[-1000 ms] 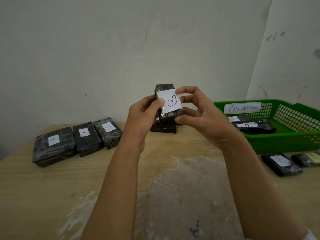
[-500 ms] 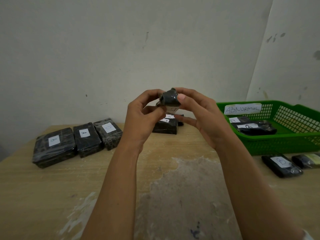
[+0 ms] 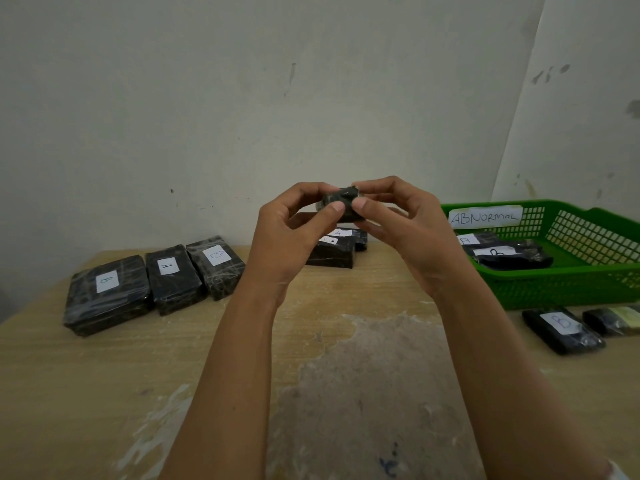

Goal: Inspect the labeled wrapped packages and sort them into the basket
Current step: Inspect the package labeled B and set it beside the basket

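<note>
The left hand [image 3: 284, 237] and right hand [image 3: 412, 237] pinch a small dark wrapped package [image 3: 341, 197] between curled fingers [image 3: 334, 210], its end toward the camera, above the tabletop [image 3: 104, 393]. Right of the fingers stands the green basket [image 3: 588, 233] marked ABNORMAL, holding two labelled packages [image 3: 509, 256].

Both arms are bare and come up from the bottom edge, converging on frame centre. The left forearm [image 3: 235, 358] rises from bottom centre-left, the right forearm [image 3: 502, 358] from the bottom right corner. The left hand [image 3: 287, 233] and right hand [image 3: 408, 233] are raised mid-frame, palms facing each other, close together. Both pinch one small dark package [image 3: 341, 199] between them. The thumbs [image 3: 332, 211] press its near side, tips side by side. The index fingers [image 3: 384, 183] curl over the top, the other fingers loosely bent underneath.
</note>
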